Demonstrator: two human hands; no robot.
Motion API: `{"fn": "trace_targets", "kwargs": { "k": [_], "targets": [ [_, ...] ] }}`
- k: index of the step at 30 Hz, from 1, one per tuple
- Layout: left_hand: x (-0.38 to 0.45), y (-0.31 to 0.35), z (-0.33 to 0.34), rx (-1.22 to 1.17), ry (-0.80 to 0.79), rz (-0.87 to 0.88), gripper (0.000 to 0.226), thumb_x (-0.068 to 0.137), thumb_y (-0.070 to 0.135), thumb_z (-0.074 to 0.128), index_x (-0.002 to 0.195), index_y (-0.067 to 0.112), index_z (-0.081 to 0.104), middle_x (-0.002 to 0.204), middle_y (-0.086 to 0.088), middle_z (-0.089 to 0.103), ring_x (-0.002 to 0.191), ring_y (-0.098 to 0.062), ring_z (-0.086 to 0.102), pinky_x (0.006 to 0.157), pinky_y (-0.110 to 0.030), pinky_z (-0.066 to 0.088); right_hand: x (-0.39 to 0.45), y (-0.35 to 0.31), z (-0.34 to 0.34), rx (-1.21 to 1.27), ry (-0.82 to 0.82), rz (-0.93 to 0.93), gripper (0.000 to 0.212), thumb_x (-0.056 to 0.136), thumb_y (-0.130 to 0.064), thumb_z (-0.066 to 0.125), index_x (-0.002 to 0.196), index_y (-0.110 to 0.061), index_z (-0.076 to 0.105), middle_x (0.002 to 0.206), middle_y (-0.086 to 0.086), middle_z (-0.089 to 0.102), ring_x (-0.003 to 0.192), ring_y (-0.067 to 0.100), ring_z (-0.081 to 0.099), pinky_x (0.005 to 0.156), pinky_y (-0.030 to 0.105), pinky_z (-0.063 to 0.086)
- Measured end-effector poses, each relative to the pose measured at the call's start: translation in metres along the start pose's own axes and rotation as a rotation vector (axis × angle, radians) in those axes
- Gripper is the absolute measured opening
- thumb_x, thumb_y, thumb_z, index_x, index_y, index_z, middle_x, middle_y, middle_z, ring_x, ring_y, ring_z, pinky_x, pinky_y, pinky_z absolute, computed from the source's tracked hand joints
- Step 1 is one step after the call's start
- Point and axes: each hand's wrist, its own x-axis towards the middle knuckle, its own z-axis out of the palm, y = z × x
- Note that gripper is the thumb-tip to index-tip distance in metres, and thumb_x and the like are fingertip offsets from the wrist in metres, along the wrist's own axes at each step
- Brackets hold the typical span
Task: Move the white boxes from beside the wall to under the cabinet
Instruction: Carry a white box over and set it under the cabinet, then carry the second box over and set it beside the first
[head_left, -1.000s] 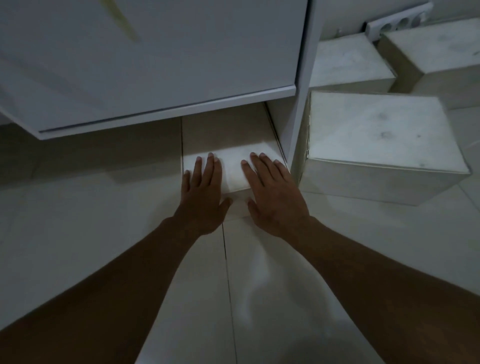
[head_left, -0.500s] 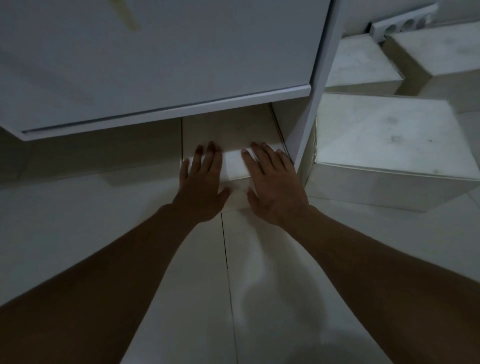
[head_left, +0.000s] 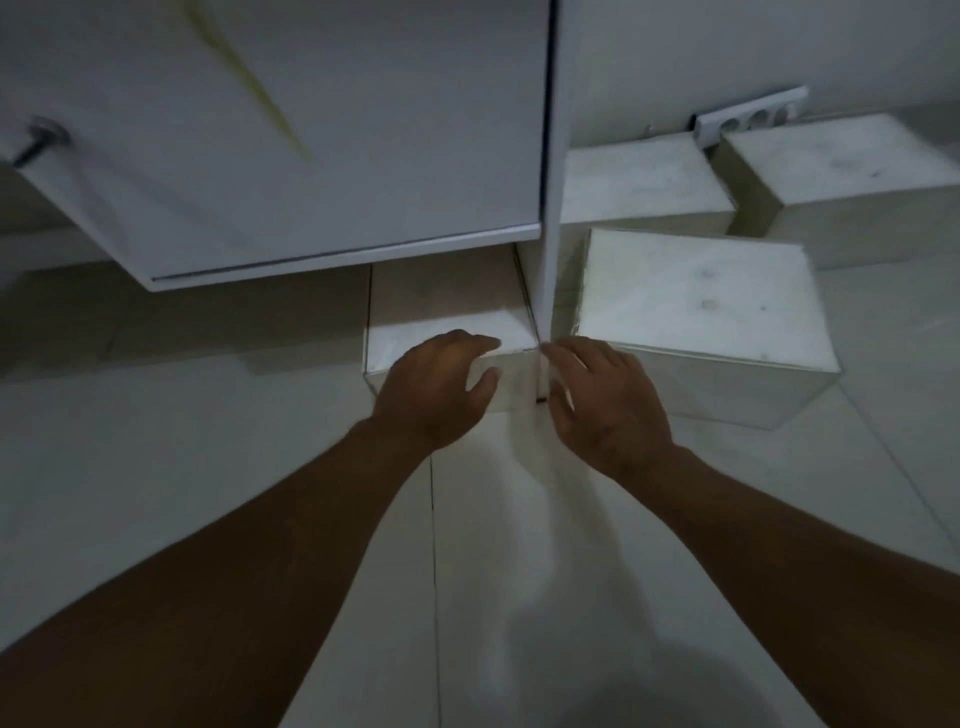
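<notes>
Dimly, four white boxes (head_left: 696, 291) – one under cabinet (head_left: 311, 130), two hands (head_left: 436, 389)

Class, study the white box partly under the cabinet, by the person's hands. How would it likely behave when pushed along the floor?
The white box looks flat-bottomed and low, so it would probably slide rather than tip or roll. The tiled floor appears smooth, so it likely glides easily. Its straight, crisp edges suggest stiff walls, though its weight cannot be judged. The left hand is beside it.
</notes>
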Motion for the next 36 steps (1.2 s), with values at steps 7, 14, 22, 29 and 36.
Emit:
{"fn": "trace_targets", "kwargs": {
  "k": [7, 14, 22, 29, 36],
  "targets": [
    [0.026, 0.103, -0.037, -0.040, 0.053, 0.083, 0.033, 0.093, 0.036, 0.058, 0.122, 0.020, 0.067, 0.107, 0.002, 0.071, 0.100, -0.018, 0.065, 0.088, -0.035, 0.050, 0.005, 0.033, -0.089, 0.044, 0.183, 0.091, 0.037, 0.092, -0.024, 0.052, 0.125, -0.010, 0.062, 0.120, 0.008, 0.065, 0.107, 0.026, 0.061, 0.084, 0.043, 0.049],
    [0.067, 0.160, -0.040, -0.132, 0.023, 0.060, 0.038, 0.095, 0.039, 0.055, 0.129, 0.023, 0.061, 0.117, 0.002, 0.067, 0.109, -0.019, 0.060, 0.095, -0.040, 0.049, -0.004, 0.079, -0.139, 0.003, 0.267, 0.314, 0.037, 0.092, -0.025, 0.052, 0.124, -0.011, 0.063, 0.118, 0.006, 0.067, 0.105, 0.027, 0.062, 0.082, 0.042, 0.049],
    [0.101, 0.169, -0.011, -0.147, -0.030, 0.060, 0.042, 0.097, 0.043, 0.051, 0.134, 0.025, 0.056, 0.130, 0.000, 0.061, 0.121, -0.021, 0.054, 0.100, -0.037, 0.043, 0.004, 0.104, -0.141, -0.026, 0.196, 0.556, 0.041, 0.097, -0.031, 0.051, 0.135, -0.014, 0.056, 0.132, 0.007, 0.059, 0.118, 0.028, 0.054, 0.095, 0.042, 0.041],
    [0.145, 0.162, 0.028, -0.152, 0.015, 0.004, 0.041, 0.097, 0.039, 0.053, 0.133, 0.020, 0.057, 0.137, -0.003, 0.056, 0.130, -0.021, 0.045, 0.106, -0.033, 0.033, 0.034, 0.145, -0.125, 0.028, 0.135, 0.696, 0.046, 0.099, -0.041, 0.045, 0.140, -0.019, 0.049, 0.143, 0.004, 0.050, 0.130, 0.024, 0.045, 0.103, 0.042, 0.038],
    [0.174, 0.138, 0.111, -0.075, 0.013, -0.157, 0.060, 0.091, 0.049, 0.049, 0.140, 0.015, 0.050, 0.144, -0.011, 0.047, 0.134, -0.029, 0.040, 0.108, -0.043, 0.033, 0.023, 0.211, -0.064, 0.101, -0.009, 0.811, 0.062, 0.097, -0.056, 0.044, 0.149, -0.023, 0.036, 0.158, 0.007, 0.028, 0.145, 0.025, 0.025, 0.118, 0.044, 0.023]
  ]
}}
